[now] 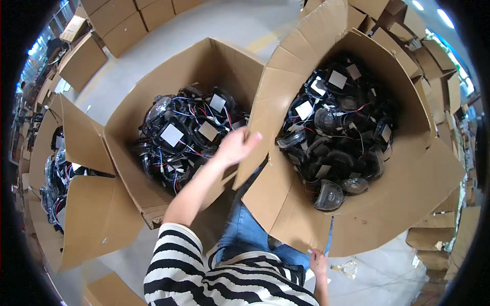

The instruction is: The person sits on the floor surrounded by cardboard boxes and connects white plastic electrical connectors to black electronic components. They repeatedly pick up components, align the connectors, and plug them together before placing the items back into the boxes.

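Observation:
My left hand (239, 147) reaches across to a raised cardboard flap (263, 109) between two large boxes. Its fingers close on the flap's left edge, partly hidden. Low in the view, my right hand (318, 262) is closed at the bottom edge of a folded-out flap (291, 214) of the right box (418, 168). Beside that hand runs a narrow blue strip (330, 234); I cannot tell what it is. Black lamp units (337, 137) with clear lenses, thin wires and white labels fill the right box. Similar lamp units (176, 132) lie heaped in the left box (122, 112).
At far left, another open box (97, 219) holds more of these parts. Closed cartons (120, 30) stand at the back, and more cardboard boxes (434, 61) crowd the right. A crumpled, clear yellowish scrap (348, 269) lies on the grey floor by my right hand.

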Available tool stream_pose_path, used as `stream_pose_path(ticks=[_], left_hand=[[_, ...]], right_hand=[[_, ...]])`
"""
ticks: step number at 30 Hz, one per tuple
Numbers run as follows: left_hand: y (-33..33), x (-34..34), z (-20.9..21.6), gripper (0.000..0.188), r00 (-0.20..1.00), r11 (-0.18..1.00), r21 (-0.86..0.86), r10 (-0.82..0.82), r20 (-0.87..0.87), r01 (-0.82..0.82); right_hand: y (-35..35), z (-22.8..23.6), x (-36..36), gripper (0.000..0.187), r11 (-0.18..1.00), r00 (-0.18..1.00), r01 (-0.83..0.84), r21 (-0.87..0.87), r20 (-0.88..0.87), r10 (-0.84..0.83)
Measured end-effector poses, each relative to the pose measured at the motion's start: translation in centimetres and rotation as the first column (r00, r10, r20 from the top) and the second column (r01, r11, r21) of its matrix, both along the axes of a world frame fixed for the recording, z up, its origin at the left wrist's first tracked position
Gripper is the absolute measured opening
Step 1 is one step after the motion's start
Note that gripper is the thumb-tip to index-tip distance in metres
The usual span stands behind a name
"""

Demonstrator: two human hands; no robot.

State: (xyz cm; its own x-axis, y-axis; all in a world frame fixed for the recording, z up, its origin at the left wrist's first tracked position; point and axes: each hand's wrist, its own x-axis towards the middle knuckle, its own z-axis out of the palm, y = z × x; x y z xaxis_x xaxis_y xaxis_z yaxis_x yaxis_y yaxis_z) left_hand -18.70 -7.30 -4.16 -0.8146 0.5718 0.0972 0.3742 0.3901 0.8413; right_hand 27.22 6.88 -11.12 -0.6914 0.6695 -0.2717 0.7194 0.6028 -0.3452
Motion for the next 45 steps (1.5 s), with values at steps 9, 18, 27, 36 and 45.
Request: stream_pose_path(ticks=[9, 18, 27, 36, 45], left_hand=[[-0.3, 2.4, -2.2, 0.023, 1.000, 0.998, 0.054, 0.015, 0.006, -0.016], [-1.4, 2.1, -4.5, 0.026, 0.994, 0.998, -0.036, -0.051, 0.093, 0.055], [-1.9, 1.4, -5.3, 0.028, 0.998, 0.996, 0.063, -0.067, -0.009, 0.068], [-2.3, 2.0, -6.9, 0.044, 0.971, 0.968, -0.247, -0.088, -0.223, 0.031], [-0.7, 2.2, -4.1, 0.045, 0.923, 0.892, -0.450, -0.130, -0.363, -0.051]], right_hand=[[0.8, 0.2, 9.9, 0.019, 0.742, 0.607, 0.658, -0.126, -0.494, -0.622], [1.4, -17.5, 24.1, 0.021, 0.209, 0.144, 0.901, -0.381, -0.193, -0.971], [6.1, -6.9, 12.2, 0.046, 0.607, 0.437, 0.750, -0.261, -0.493, -0.752], [9.0, 4.0, 3.2, 0.042, 0.779, 0.775, 0.623, 0.072, -0.191, -0.602], [10.8, 2.9, 3.6, 0.042, 0.855, 0.866, 0.487, 0.180, -0.224, -0.446]])
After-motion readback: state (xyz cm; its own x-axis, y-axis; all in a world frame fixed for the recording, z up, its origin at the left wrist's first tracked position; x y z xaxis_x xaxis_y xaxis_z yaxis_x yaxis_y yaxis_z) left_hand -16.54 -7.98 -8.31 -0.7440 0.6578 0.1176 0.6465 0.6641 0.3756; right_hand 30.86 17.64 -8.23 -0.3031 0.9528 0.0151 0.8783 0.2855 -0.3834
